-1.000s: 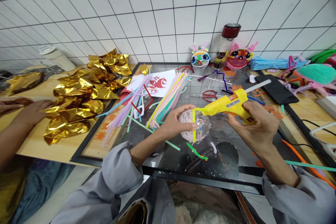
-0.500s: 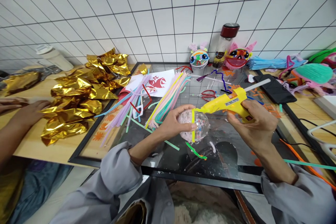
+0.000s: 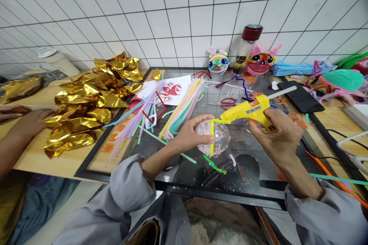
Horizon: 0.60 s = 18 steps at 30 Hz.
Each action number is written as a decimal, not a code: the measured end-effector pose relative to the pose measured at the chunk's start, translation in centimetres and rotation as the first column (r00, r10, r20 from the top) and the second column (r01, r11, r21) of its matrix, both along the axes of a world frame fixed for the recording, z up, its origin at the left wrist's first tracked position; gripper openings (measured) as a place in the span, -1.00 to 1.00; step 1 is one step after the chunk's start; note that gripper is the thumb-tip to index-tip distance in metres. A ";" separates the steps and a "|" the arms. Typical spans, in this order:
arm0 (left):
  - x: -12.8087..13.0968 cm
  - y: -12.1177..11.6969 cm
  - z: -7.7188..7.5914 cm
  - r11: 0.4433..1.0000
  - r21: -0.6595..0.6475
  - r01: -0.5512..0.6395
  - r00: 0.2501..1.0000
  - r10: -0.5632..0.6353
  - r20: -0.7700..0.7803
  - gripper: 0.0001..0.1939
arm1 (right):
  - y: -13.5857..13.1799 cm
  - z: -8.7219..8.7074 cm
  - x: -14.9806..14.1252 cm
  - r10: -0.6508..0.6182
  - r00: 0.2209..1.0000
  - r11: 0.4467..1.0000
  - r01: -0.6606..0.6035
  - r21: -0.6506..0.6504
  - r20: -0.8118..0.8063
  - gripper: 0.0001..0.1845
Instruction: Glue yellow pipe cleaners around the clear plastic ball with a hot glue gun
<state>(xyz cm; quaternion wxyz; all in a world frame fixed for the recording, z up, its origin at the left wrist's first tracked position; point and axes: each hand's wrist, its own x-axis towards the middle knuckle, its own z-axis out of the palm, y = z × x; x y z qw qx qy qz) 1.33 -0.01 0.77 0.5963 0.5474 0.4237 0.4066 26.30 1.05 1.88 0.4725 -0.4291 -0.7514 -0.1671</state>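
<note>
1. Fingers of the left hand [image 3: 186,134] are clamped on a clear, round plastic ball [image 3: 222,141] above the dark tabletop, the thumb laid across a bright yellow strip [image 3: 212,149] running down its front, the others curled over the top
2. Fingers of the right hand [image 3: 281,132] are closed around the grip of a yellow plastic glue gun [image 3: 244,113], its barrel tipped slightly down toward the ball's upper edge
3. The left forearm slants up and rightward out of a rolled grey sleeve [image 3: 129,180]; the right one slants up and leftward, its wrist bent
4. A whitish translucent glue stick [image 3: 283,92] juts from the gun's rear
5. The trigger and the right fingertips are hidden, as is the ball's far side; its pale, speckled contents are hard to make out, and whether the nozzle touches the yellow strip cannot be told
6. Just in front of the ball lies a green fuzzy stem [image 3: 214,165]; behind it are red-handled scissors [image 3: 228,103]
7. At the left edge, beside crumpled gold foil [image 3: 77,120], another person's hand [image 3: 37,120] is partly hidden, its fingers unclear
</note>
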 end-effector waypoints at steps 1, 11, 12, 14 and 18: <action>0.0 0.0 0.0 1.000 -0.002 0.001 1.000 -0.001 0.003 -0.33 | 0.0 0.0 0.0 0.000 1.000 1.000 0.000 0.000 0.002 -0.77; 0.0 0.0 -0.1 1.000 0.003 0.009 1.000 -0.009 -0.001 -0.33 | 0.0 0.0 0.2 0.027 0.999 1.000 -0.028 -0.008 -0.018 -0.78; 0.0 0.0 -0.1 1.000 0.001 0.009 1.000 -0.009 0.000 -0.33 | 0.0 0.1 0.2 0.026 0.999 1.000 -0.027 -0.013 -0.023 -0.79; 0.0 0.0 -0.1 1.000 -0.003 0.005 1.000 -0.005 0.001 -0.33 | 0.0 0.2 0.2 0.027 0.999 0.999 -0.027 -0.019 -0.031 -0.81; 0.0 0.0 -0.1 1.000 0.002 0.002 1.000 -0.002 -0.001 -0.33 | 0.0 0.4 0.2 0.045 0.998 0.999 -0.046 -0.016 -0.037 -0.82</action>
